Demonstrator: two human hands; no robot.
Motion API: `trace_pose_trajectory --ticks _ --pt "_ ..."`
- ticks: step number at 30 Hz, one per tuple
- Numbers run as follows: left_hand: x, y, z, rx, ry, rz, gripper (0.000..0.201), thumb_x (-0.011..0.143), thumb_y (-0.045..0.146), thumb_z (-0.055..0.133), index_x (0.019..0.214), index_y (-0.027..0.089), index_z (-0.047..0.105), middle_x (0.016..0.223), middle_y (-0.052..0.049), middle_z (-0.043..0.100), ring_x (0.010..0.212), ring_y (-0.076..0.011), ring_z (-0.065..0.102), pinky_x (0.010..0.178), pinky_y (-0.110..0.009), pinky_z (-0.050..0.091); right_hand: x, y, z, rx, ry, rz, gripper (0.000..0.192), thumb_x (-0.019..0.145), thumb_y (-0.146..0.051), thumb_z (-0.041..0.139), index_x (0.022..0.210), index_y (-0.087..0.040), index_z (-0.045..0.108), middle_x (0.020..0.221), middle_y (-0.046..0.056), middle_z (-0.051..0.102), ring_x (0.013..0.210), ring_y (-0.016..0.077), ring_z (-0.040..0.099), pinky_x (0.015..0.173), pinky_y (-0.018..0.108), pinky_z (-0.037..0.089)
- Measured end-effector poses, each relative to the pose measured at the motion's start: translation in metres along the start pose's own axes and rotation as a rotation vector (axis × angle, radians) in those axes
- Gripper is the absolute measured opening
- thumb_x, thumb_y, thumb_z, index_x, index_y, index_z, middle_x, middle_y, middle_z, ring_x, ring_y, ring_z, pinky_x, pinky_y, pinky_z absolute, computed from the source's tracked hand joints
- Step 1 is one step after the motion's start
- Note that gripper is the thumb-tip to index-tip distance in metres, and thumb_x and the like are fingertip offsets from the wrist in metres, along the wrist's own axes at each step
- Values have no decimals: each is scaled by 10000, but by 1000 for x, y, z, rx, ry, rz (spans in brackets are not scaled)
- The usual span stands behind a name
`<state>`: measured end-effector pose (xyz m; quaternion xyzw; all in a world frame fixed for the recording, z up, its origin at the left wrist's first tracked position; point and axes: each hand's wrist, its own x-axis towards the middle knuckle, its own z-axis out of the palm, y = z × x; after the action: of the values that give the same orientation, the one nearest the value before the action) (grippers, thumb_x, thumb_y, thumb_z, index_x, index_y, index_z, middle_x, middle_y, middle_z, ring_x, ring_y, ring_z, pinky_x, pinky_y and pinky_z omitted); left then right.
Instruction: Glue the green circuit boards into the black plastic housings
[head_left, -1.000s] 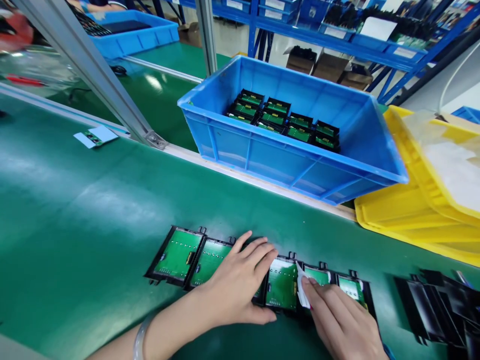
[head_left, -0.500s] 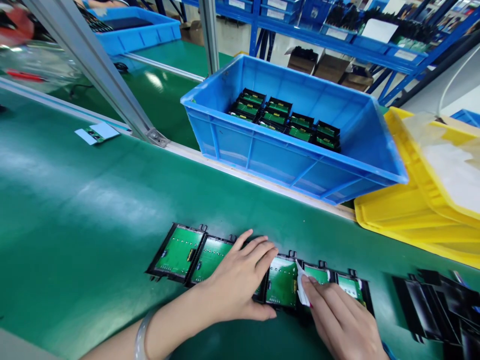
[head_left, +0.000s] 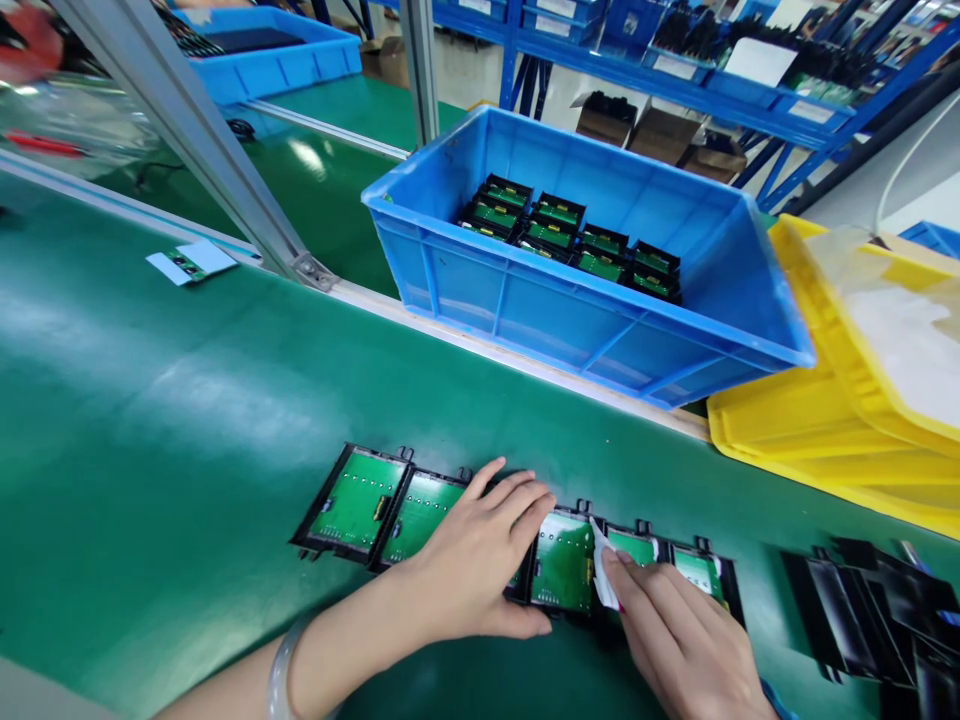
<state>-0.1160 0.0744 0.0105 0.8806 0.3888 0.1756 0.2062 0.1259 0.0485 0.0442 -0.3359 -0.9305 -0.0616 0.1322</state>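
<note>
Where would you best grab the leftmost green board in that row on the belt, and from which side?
Probably by the outer left edge of its black frame, coming in from the left. The leftmost board lies flat on the green belt; its right edge meets the next board, and the left hand rests further right. The left edge is free, so fingers could pinch the frame there without touching the green face.

A row of flat green circuit boards set in black plastic frames (head_left: 358,505) lies face up, side by side and touching, on the green bench (near its front edge). A small white slip of paper or film (head_left: 600,575) rests partly lifted on the boards towards the right end of the row, its upper corner curled up.
</note>
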Motion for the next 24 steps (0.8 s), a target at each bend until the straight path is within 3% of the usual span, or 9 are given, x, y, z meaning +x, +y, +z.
trace_pose_trajectory --ticks 24 --pt "-1 -1 0 -7 2 1 923 712 659 680 1386 91 404 1364 -149 529 1321 -330 425 1193 -523 139 -3 -3 0 7 -20 5 315 984 -92 358 1199 -29 580 958 136 648 834 218 596 674 329 485"
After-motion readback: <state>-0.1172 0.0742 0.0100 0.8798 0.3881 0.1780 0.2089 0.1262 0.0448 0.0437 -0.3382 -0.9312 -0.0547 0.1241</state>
